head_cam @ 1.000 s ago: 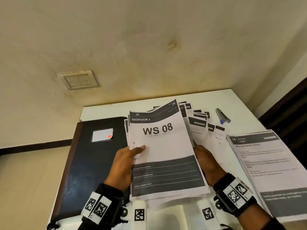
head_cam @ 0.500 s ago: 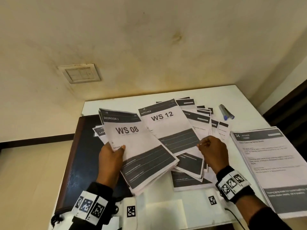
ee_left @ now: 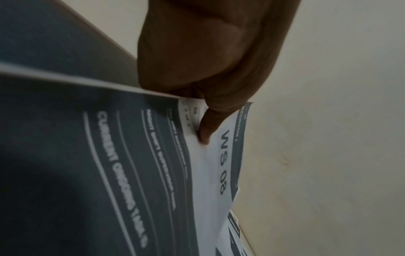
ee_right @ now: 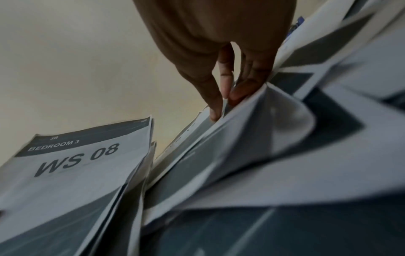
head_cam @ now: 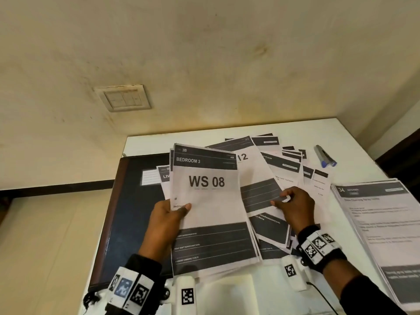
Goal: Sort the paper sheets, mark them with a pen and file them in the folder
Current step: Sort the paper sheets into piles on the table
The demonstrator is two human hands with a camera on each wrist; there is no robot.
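Sorting step: left hand [head_cam: 167,220] gripping WS 08 stack [head_cam: 210,208] above counter [head_cam: 295,130], right hand [head_cam: 295,206] pinching loose sheet [head_cam: 261,194] at 3 o'clock; next, probably lifting it clear without dragging neighbours.

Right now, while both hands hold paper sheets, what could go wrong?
1. The left hand holds the WS 08 stack only at its left edge, thumb on top; sheets may slide out.
2. The right hand pinches one sheet's edge, which already curls; it may crease or tear.
3. The fanned sheets overlap loosely beside the pen; categories may mix.
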